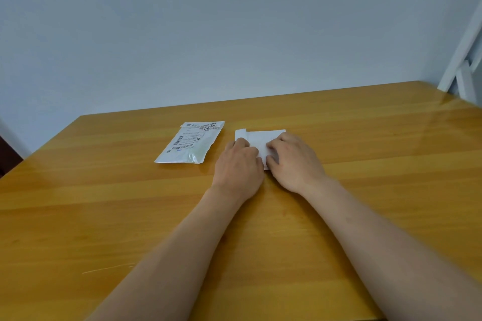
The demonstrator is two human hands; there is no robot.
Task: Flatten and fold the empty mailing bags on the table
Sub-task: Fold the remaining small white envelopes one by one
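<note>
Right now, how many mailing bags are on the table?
2. The labelled bag lies left of the hands; the plain white bag is under both hands. None appears hidden.

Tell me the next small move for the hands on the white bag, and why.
Probably press along the fold to crease it. Both the left hand and right hand rest on the plain white bag, which already looks folded over, while the labelled bag lies untouched to its left on the table.
</note>
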